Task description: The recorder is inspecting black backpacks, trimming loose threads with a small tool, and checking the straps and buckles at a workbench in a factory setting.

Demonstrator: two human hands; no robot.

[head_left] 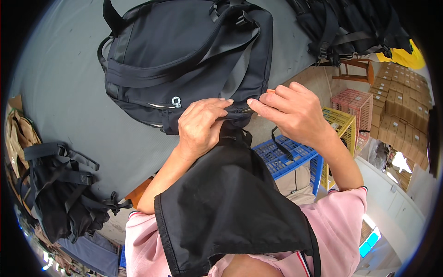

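The black backpack [184, 60] lies on the grey table [69, 106], its lower edge at the table's near side. There the left hand [200, 127] pinches the fabric and the right hand [293, 111] pinches beside it, holding something small and orange, perhaps a tool; work looks midway. Right of the backpack stand blue [288, 159], yellow [341, 122] and pink crates [357, 104] and stacked brown cartons [399, 99].

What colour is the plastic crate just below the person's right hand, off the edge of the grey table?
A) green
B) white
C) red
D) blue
D: the slatted plastic crate under the right hand is bright blue; a yellow crate and a pink crate stand farther off, beyond it.
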